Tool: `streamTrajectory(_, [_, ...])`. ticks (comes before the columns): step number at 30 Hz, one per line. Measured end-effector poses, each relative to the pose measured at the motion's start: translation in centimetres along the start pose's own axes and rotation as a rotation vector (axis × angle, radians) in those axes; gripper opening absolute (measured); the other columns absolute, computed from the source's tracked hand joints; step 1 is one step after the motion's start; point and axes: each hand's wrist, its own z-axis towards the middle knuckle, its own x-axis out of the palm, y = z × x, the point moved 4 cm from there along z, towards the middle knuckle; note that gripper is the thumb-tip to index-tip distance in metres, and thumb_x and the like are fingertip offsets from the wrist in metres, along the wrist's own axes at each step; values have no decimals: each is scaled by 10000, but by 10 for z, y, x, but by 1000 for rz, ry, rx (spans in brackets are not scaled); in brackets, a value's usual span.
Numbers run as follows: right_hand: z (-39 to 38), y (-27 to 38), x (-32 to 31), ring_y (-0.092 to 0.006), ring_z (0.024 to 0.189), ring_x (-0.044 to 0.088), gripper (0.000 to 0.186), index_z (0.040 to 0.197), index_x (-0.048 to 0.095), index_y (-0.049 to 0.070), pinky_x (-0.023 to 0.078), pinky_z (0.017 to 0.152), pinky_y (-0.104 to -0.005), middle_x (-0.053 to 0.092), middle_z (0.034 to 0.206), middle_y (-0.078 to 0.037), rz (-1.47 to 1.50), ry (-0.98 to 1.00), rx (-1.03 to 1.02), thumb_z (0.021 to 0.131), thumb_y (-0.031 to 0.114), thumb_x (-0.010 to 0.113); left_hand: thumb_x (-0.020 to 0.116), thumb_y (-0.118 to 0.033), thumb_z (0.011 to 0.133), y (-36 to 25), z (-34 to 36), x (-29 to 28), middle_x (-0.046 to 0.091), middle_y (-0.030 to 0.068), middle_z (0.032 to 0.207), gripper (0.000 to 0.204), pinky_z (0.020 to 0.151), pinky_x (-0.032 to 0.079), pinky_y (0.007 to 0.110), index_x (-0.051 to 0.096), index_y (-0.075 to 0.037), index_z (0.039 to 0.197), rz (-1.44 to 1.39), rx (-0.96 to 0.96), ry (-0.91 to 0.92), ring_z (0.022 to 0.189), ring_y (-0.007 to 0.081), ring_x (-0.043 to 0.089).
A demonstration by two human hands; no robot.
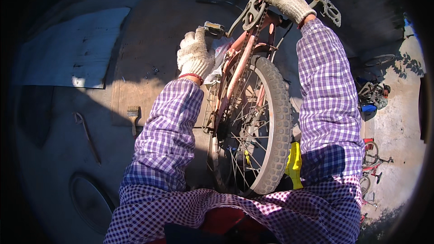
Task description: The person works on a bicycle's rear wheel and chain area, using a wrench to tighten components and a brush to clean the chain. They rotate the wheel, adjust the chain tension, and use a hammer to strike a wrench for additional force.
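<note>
My gloved left hand (pixel 195 54) is beside the left pedal (pixel 214 29), fingers loosely bent and apart; whether its fingertips touch the pedal is unclear. My gloved right hand (pixel 287 1) is closed over the upper edge of the chainring (pixel 252 11), near the crank with the right pedal (pixel 331 11). Below them lies a faded pink bicycle frame (pixel 241 65) with chain and a knobbly-tyred wheel (pixel 275 108). A pale plastic bag (pixel 217 51) shows behind the frame, and a yellow cloth (pixel 294 165) is beside the tyre.
A board (pixel 131 99) holds small nuts and a paintbrush (pixel 134 118). A metal sheet (pixel 58 54) lies upper left, with a curved rod (pixel 88 138) and a loose tyre (pixel 107 201) below. Other bicycles (pixel 370 158) stand at the right.
</note>
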Motion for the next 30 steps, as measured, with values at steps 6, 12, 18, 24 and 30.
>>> streamTrajectory(6, [7, -11, 4, -370, 964, 721, 327, 1049, 777, 63, 567, 884, -452, 757, 992, -183, 147, 6, -195, 1046, 257, 514, 805, -313, 853, 9, 64, 23, 631, 166, 1462, 740, 1166, 467, 403, 544, -84, 1507, -204, 107, 281, 1358, 328, 602])
streamTrajectory(12, [26, -28, 18, -388, 978, 709, 307, 1042, 757, 43, 559, 895, -467, 739, 1008, -197, -357, -105, -498, 1027, 235, 517, 776, -341, 925, 18, 67, 22, 707, 167, 1360, 567, 1103, 509, 393, 639, -104, 1422, -237, 143, 298, 1247, 334, 683])
streamTrajectory(18, [14, -3, 9, -374, 972, 708, 287, 1030, 752, 62, 560, 892, -466, 732, 1003, -185, -469, -179, -368, 1034, 240, 527, 694, -303, 998, 18, 70, 23, 703, 173, 1366, 491, 1080, 516, 405, 621, -108, 1442, -241, 87, 345, 1274, 318, 673])
streamTrajectory(24, [-144, 49, -31, -251, 1094, 733, 428, 1328, 701, 65, 552, 931, -381, 776, 1173, -109, 74, -308, -55, 1064, 390, 616, 633, -352, 1014, 20, 65, 30, 693, 160, 1387, 502, 1082, 518, 423, 596, -138, 1467, -234, 92, 244, 1271, 339, 671])
streamTrajectory(30, [-364, 96, -10, -227, 1140, 663, 709, 1376, 607, -66, 543, 979, -346, 681, 1276, -171, 881, -269, 545, 938, 464, 781, 633, -337, 1002, 18, 63, 35, 693, 165, 1385, 520, 1074, 526, 430, 580, -163, 1489, -177, 97, 151, 1253, 354, 680])
